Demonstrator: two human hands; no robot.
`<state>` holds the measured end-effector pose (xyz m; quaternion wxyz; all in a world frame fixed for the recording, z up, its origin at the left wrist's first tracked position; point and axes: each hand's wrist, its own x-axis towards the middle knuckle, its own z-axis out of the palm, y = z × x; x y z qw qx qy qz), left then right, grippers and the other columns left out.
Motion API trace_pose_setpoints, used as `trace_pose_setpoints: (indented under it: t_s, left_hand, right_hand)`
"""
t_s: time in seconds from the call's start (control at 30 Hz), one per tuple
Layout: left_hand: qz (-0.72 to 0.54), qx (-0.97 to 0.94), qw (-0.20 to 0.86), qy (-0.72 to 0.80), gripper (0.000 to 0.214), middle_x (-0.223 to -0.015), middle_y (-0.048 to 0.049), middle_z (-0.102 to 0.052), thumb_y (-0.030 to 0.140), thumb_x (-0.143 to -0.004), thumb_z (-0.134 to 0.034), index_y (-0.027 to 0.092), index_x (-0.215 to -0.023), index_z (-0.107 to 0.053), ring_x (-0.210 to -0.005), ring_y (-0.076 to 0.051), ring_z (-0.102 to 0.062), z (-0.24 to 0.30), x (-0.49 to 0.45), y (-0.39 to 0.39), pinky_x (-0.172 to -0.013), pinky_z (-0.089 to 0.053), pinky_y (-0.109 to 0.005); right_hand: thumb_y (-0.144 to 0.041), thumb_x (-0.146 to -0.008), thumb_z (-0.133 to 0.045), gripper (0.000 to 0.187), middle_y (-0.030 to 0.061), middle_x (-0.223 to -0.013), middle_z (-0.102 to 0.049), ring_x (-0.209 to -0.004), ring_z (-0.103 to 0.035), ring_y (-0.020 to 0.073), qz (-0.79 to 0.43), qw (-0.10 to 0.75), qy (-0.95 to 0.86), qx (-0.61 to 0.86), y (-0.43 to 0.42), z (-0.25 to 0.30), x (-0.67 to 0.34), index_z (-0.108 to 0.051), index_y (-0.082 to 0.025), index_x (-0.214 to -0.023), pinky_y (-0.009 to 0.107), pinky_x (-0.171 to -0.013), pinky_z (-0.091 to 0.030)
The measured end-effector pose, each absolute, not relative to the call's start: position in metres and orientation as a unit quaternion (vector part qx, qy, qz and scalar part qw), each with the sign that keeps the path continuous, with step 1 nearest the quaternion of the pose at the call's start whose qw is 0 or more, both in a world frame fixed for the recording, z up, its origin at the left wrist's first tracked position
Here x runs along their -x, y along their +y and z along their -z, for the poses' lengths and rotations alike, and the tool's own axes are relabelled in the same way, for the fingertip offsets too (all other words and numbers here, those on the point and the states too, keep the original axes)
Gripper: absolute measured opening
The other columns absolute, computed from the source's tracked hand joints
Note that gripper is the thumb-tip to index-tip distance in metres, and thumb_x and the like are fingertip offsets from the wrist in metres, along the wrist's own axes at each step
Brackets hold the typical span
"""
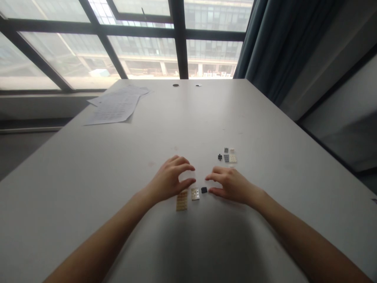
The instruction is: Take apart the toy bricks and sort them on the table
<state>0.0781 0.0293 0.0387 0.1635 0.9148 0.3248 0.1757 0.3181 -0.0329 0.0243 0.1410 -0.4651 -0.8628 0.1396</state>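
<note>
Over the near middle of the table my left hand [174,177] is open, thumb and fingers apart with nothing between them. Its wrist side partly covers a tan studded building plate [182,201]. Just right of that lies a smaller pale studded plate [195,194], below my left thumb tip. My right hand [228,182] is also open, its thumb and fingers spread. A small black building piece [204,190] lies by my right thumb tip, and I cannot tell whether they touch.
Beyond my right hand lie a cream studded plate [233,158], a grey plate [226,158], a small black piece [220,157] and a small grey piece [226,150]. Printed papers [114,106] rest at the far left of the white table [188,118]. Dark curtains [277,47] hang right.
</note>
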Motion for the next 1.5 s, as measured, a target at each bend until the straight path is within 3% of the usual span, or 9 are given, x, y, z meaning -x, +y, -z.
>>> trace_pose_setpoints:
  t_s: [0.2,0.43,0.9,1.5]
  left_hand:
    - [-0.076,-0.944,0.073,0.312,0.04,-0.1,-0.0069,-0.063,0.055,-0.074,-0.069,0.024,-0.099,-0.069,-0.093,-0.024,-0.052,-0.037,-0.081,-0.004,-0.084,-0.039,-0.038]
    - [-0.026,-0.954,0.038,0.297,0.026,-0.093,-0.0056,-0.062,0.043,-0.076,-0.071,0.021,-0.089,-0.068,-0.091,-0.023,-0.052,-0.029,-0.089,-0.007,-0.079,-0.037,-0.037]
    - [-0.095,-0.942,0.034,0.319,0.025,-0.095,-0.007,-0.064,0.042,-0.08,-0.065,0.019,-0.089,-0.069,-0.093,-0.024,-0.054,-0.038,-0.159,0.034,-0.082,-0.041,-0.037]
    - [-0.094,-0.941,0.055,0.321,0.025,-0.092,-0.0076,-0.065,0.042,-0.079,-0.065,0.018,-0.087,-0.068,-0.091,-0.025,-0.059,-0.013,-0.189,0.038,-0.079,-0.048,-0.036]
  right_hand:
    - [-0.03,-0.085,-0.063,0.02,0.004,-0.094,-0.064,-0.078,-0.061,0.016,-0.133,0.104,-0.87,0.463,-0.04,-0.019,-0.3,-0.066,-0.02,-0.102,0.026,-0.068,-0.042]
    - [-0.027,-0.088,-0.057,0.014,0.0042,-0.091,-0.063,-0.074,-0.06,0.0145,-0.107,0.067,-0.88,0.458,-0.04,-0.022,-0.302,-0.066,-0.018,-0.094,0.025,-0.066,-0.039]
    - [-0.029,-0.082,-0.06,0.013,0.0036,-0.088,-0.069,-0.075,-0.062,0.0176,-0.107,-0.023,-0.809,0.577,-0.029,-0.072,-0.363,-0.069,-0.021,-0.087,0.025,-0.065,-0.038]
    - [-0.019,-0.078,-0.057,0.012,0.0097,-0.09,-0.071,-0.083,-0.067,0.0231,-0.073,-0.136,-0.774,0.614,-0.027,-0.058,-0.359,-0.068,-0.018,-0.082,0.027,-0.068,-0.044]
